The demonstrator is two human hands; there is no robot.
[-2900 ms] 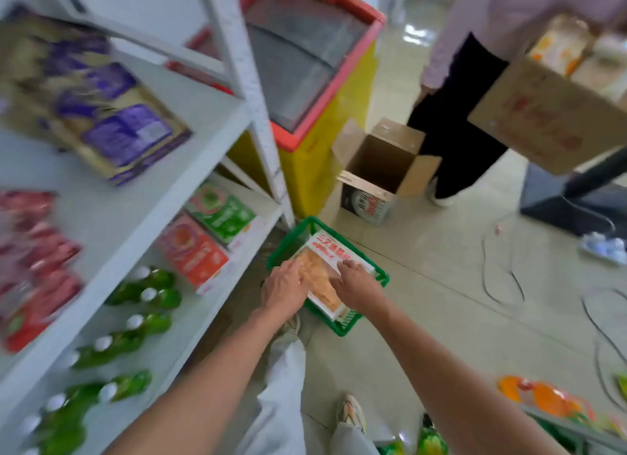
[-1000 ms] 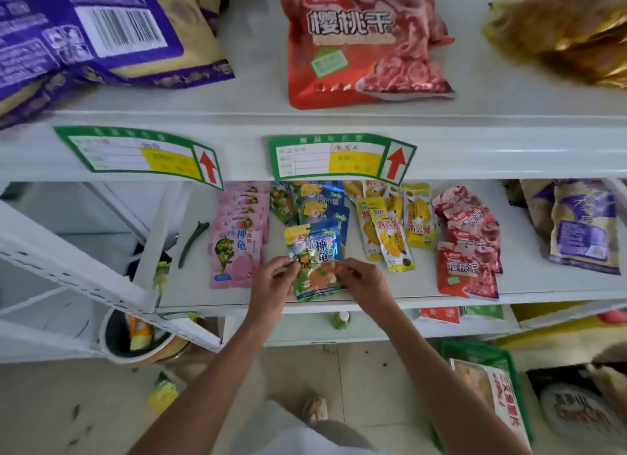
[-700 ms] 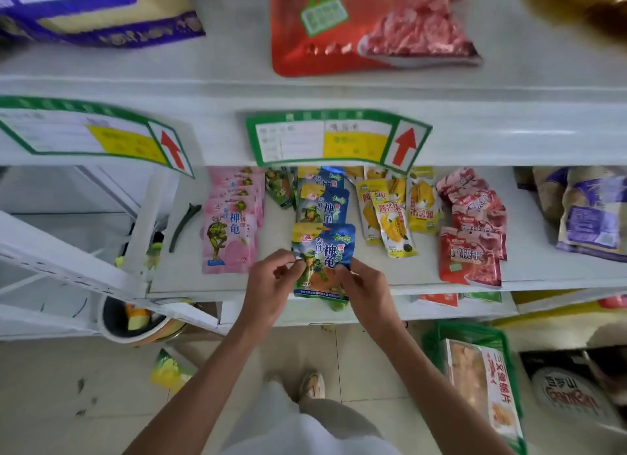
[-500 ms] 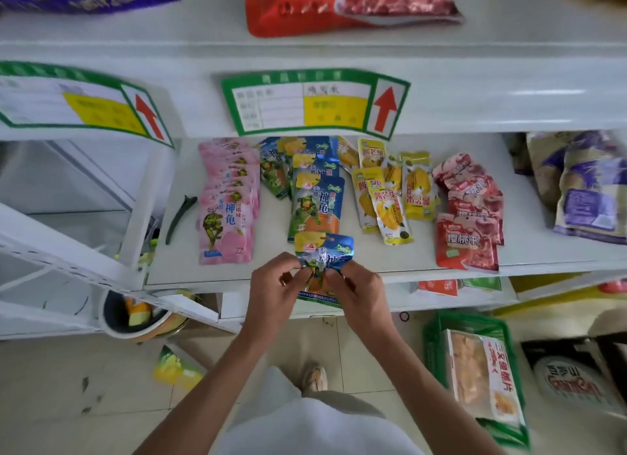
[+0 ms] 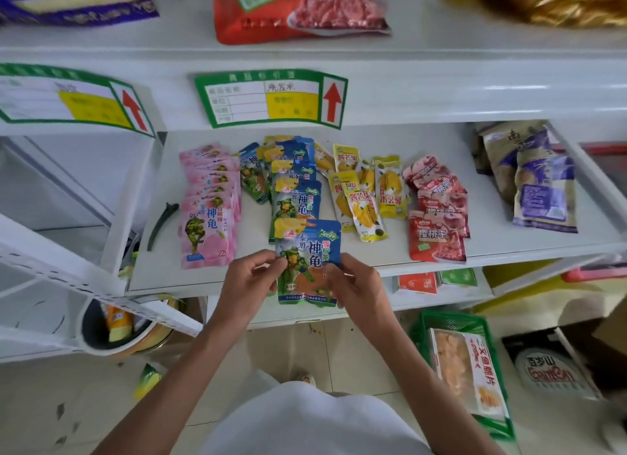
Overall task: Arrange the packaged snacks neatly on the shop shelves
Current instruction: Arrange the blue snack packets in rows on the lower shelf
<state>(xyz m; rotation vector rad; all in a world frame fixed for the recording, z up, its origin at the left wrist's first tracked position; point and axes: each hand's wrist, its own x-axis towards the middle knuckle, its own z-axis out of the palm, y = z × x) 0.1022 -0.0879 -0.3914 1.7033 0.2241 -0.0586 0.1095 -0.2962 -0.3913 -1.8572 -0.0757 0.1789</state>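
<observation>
Blue turtle packet (image 5: 307,261) is pinched at its side edges by left hand (image 5: 249,280) and right hand (image 5: 356,285), near shelf (image 5: 509,247) front; five red packets (image 5: 436,210) lie right.

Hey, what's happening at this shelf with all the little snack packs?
A person is tidying snacks on a white shop shelf. Both hands, the left hand and the right hand, pinch a blue turtle-print pouch at the shelf's front edge, in line with a row of matching blue pouches. Pink pouches, yellow mango packs and red packs lie in rows beside it. A green basket sits on the floor.
</observation>
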